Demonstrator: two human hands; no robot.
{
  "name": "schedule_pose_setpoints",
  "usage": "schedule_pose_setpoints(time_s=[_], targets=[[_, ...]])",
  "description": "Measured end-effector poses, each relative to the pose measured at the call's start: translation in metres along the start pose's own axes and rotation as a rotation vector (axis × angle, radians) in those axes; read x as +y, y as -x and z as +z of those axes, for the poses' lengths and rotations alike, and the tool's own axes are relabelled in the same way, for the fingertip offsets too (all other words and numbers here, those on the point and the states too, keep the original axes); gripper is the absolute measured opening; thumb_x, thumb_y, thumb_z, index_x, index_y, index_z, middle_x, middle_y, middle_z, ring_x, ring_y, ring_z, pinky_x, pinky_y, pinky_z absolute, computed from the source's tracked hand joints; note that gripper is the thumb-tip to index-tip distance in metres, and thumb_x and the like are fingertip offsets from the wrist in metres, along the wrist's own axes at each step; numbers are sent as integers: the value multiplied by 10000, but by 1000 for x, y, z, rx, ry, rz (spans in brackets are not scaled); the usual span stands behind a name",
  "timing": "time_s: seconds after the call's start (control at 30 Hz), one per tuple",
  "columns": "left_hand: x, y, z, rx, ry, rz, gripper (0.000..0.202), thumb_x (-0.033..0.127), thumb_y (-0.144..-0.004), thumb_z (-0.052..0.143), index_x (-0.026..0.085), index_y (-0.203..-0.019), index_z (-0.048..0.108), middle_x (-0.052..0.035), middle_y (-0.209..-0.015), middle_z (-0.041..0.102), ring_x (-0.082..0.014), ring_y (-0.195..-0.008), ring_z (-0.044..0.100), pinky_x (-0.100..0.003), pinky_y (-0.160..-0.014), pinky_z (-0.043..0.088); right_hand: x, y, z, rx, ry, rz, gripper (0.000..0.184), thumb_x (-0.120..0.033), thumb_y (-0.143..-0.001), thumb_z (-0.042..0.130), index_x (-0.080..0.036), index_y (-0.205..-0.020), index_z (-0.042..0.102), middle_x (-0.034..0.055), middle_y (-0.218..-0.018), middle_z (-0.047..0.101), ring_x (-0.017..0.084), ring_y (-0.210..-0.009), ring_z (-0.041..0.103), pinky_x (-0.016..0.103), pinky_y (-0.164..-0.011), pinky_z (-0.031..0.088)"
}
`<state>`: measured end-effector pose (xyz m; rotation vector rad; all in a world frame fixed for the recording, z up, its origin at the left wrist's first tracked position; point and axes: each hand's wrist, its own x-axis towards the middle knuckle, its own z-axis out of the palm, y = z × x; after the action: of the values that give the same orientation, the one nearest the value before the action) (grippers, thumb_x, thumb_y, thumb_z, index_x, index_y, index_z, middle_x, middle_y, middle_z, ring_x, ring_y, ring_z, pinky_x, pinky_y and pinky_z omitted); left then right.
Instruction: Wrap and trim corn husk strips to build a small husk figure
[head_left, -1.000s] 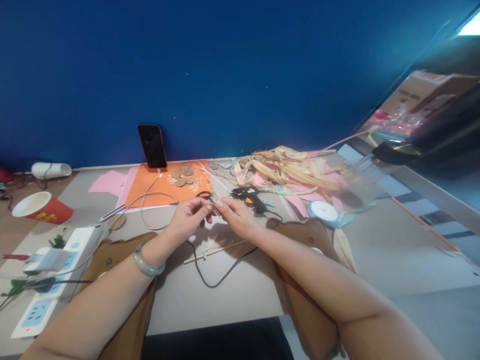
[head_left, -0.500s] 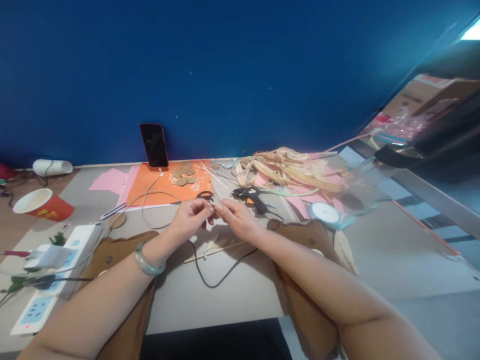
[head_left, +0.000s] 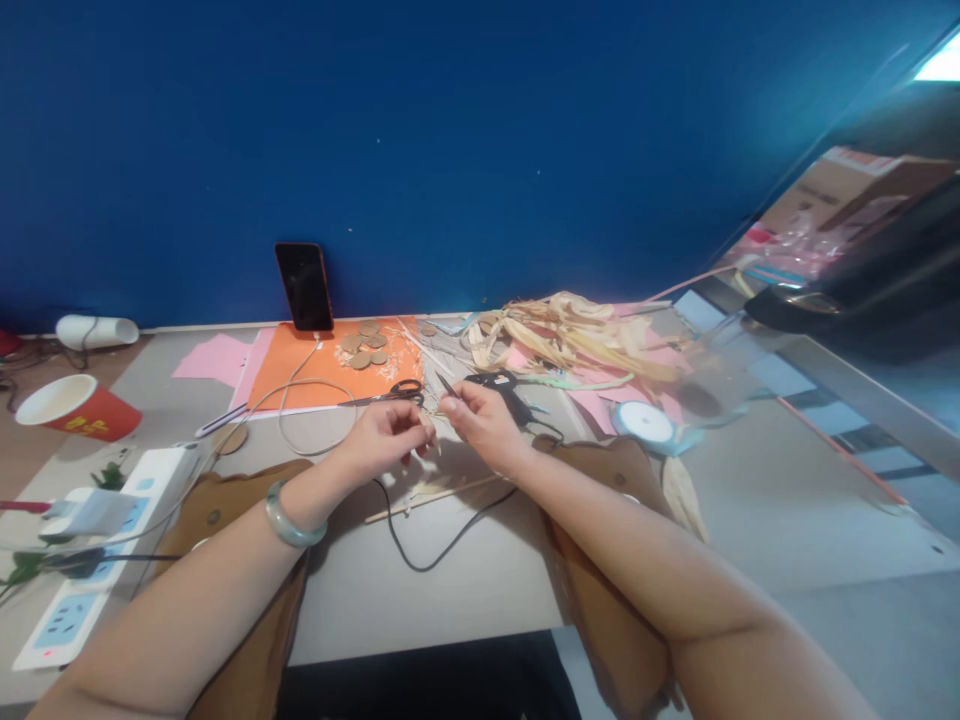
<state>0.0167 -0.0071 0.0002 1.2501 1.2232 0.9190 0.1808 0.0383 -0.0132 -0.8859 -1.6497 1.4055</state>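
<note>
Over the grey table (head_left: 465,590), my left hand (head_left: 386,440) is pinched on a small pale straw piece. My right hand (head_left: 484,425) is closed on a thin dark pointed tool (head_left: 445,384) that sticks up and to the left. The two hands nearly touch. Just beyond them lie black-handled scissors (head_left: 390,394) and a black glue gun (head_left: 504,388). A thin wooden stick (head_left: 427,493) lies under my wrists, and the gun's black cord (head_left: 427,560) loops toward me.
A phone (head_left: 304,287) leans on the blue wall behind an orange sheet (head_left: 315,375) with brown discs (head_left: 365,350). Dried straw strips (head_left: 577,335) pile at the back right, beside a ribbon spool (head_left: 646,423). A red cup (head_left: 71,408) and power strips (head_left: 97,520) sit left.
My right hand has lifted slightly up and to the right, and the dark tool now shows above its fingers. The left hand stays pinched in about the same spot.
</note>
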Motion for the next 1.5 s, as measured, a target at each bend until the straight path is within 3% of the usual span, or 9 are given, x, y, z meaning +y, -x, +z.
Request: schedule_pose_setpoints(time_s=[0.1, 0.3, 0.43, 0.57, 0.73, 0.9, 1.07, 1.5], targets=[[-3, 0, 1, -68, -24, -50, 168, 285, -681, 699, 133, -669, 629, -23, -542, 642, -105, -429, 564, -187, -406, 425, -4, 1, 0, -73, 65, 24, 324, -440, -692, 728, -155, -771, 594, -51, -552, 477, 74, -514, 381, 215, -507, 312], [-6, -2, 0, -20, -35, -26, 102, 215, -663, 671, 142, -659, 599, -15, -561, 650, -101, -458, 577, -182, -433, 448, -7, 1, 2, -42, 45, 6, 150, -290, -745, 623, -152, -707, 577, -34, -589, 518, 75, -534, 410, 222, -539, 328], [2, -2, -3, 107, 15, -7, 163, 265, -655, 695, 146, -684, 588, -10, -574, 645, -104, -480, 575, -191, -444, 451, -6, -1, 2, 37, 10, 51, 206, -342, -747, 629, -150, -721, 562, -54, -577, 460, 66, -521, 356, 221, -516, 294], [5, -1, -5, 216, 90, 37, 238, 341, -676, 711, 147, -714, 580, 4, -558, 625, -67, -421, 494, -176, -419, 388, -3, -2, 2, 33, 4, 98, 227, -359, -744, 630, -153, -704, 543, -66, -546, 416, 63, -501, 326, 221, -491, 259], [-4, -3, -5, 192, 174, 76, 269, 378, -686, 734, 144, -742, 615, 5, -564, 616, -73, -433, 497, -192, -441, 380, -1, -3, 3, 5, -42, 102, 235, -377, -757, 622, -170, -714, 520, -78, -529, 385, 65, -487, 308, 223, -489, 250], [-5, -3, -6, 192, 244, 102, 218, 338, -702, 731, 142, -748, 647, 0, -599, 632, -85, -479, 533, -204, -472, 399, 1, -2, 2, 6, 2, 15, 313, -441, -771, 640, -178, -703, 486, -69, -570, 376, 68, -517, 306, 225, -504, 253], [2, -1, -7, 246, 297, 134, 151, 275, -701, 722, 137, -714, 661, -13, -632, 657, -104, -555, 583, -211, -511, 433, 2, 2, 1, -13, 80, -63, 441, -590, -877, 447, -186, -704, 474, -49, -580, 378, 89, -539, 339, 239, -535, 293], [6, 2, -5, 273, 214, 199, 202, 290, -667, 736, 150, -650, 592, -19, -584, 663, -114, -528, 585, -236, -524, 459, 0, 6, 2, -7, 333, -178, 383, -535, -859, 530, -186, -703, 501, -33, -611, 424, 105, -582, 373, 243, -573, 305]])
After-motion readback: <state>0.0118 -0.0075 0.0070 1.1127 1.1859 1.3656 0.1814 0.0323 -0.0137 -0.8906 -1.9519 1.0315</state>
